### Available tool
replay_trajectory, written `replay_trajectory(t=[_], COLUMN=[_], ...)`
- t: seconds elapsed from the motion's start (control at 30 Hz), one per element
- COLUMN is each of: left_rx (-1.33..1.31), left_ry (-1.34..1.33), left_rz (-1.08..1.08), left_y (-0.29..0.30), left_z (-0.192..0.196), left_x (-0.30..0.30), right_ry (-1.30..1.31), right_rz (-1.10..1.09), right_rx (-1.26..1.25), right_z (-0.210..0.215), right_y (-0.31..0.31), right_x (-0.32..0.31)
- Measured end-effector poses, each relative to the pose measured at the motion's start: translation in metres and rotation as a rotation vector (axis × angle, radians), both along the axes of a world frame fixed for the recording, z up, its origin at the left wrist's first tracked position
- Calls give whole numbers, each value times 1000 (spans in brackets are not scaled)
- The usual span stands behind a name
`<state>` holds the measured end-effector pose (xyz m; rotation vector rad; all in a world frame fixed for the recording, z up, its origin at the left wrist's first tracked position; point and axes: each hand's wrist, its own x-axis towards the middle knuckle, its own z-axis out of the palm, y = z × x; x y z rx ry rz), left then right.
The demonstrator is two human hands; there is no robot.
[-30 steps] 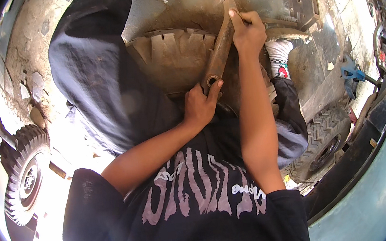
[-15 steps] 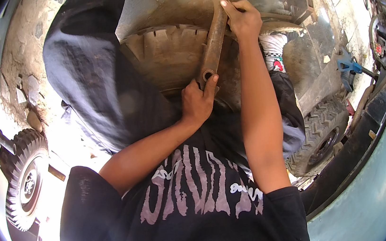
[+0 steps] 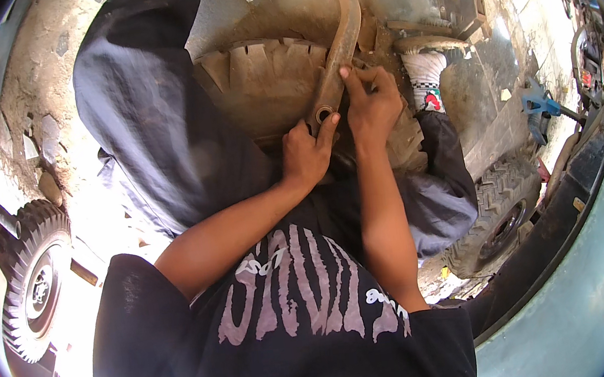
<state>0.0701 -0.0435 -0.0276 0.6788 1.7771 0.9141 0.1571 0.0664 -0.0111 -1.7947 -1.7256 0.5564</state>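
A long rusty metal arm (image 3: 345, 31) slants away from me, its pointed end far off and a round bushing hole at its near end. Closed around that near end is my left hand (image 3: 307, 154), the thumb lying beside the hole. My right hand (image 3: 375, 109) is closed against the arm's right edge, midway along it. Its thumb tip touches the metal and its fingers curl in; whatever is pinched between them is hidden. Beneath the arm lies a worn, dusty tyre (image 3: 260, 81), between my legs.
A treaded wheel (image 3: 39, 285) stands at the left and another tyre (image 3: 494, 207) at the right. A blue clamp-like tool (image 3: 542, 105) lies far right, near a pale green vehicle panel (image 3: 575, 299). A dark metal block (image 3: 461, 5) sits at the back right.
My right hand has slid from the far end of the metal arm down toward its near end. My left hand keeps its hold, and the arm has barely shifted.
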Motion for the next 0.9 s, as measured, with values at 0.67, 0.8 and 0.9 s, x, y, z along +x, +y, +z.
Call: replay_trajectory(t=[0.67, 0.8, 0.9], left_rx=[-59, -34, -10], left_ry=[-35, -117, -12], left_rz=[-23, 10, 1], left_y=[6, 4, 0], left_z=[11, 9, 3], left_x=[-4, -3, -1], right_ry=[147, -29, 17], right_rz=[-9, 91, 82], right_rx=[123, 110, -110], right_z=[-32, -6, 18], right_y=[64, 18, -9], right_x=[-11, 5, 9])
